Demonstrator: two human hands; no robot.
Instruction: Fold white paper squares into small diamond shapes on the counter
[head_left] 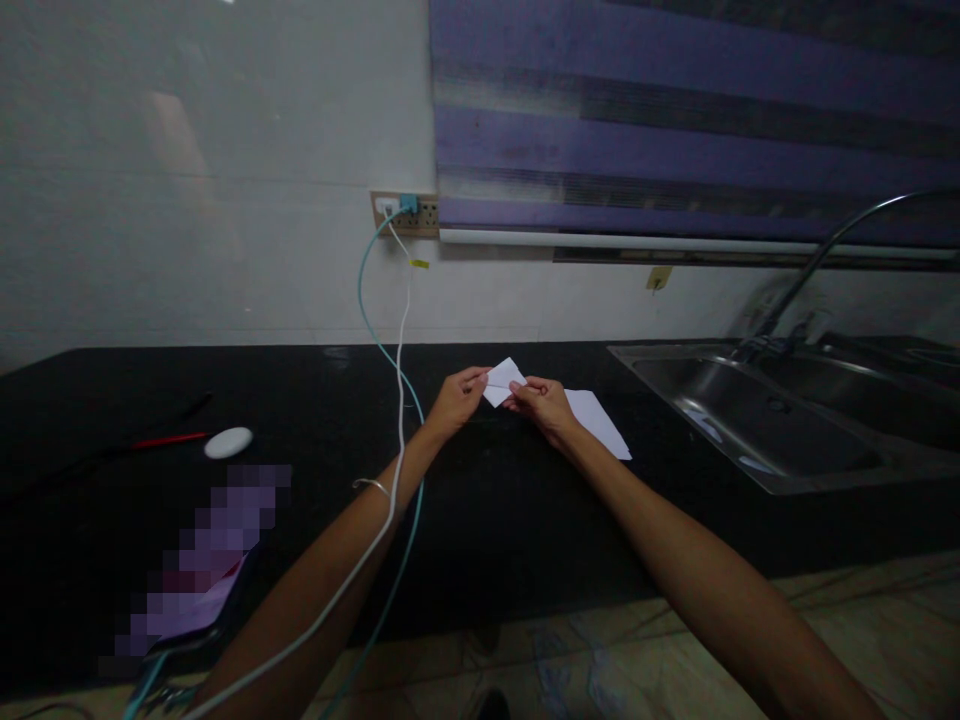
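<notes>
A small folded piece of white paper [507,374] is held up between both hands, over the black countertop [480,520]. My left hand [459,396] pinches its left corner with thumb and fingers. On the right side, my right hand [543,402] grips the paper, its thumb lying on the front face. A crease runs across the folded sheet. Behind my right wrist, flat on the counter, lies more white paper [600,425], partly covered by the hand and forearm.
A steel sink [780,420] with a curved faucet [832,235] is at right. White and teal cables [400,400] hang from a wall socket [429,214] across my left forearm. At left lie a white oval object [229,442], a red pen [171,440] and a blurred-out device [202,580].
</notes>
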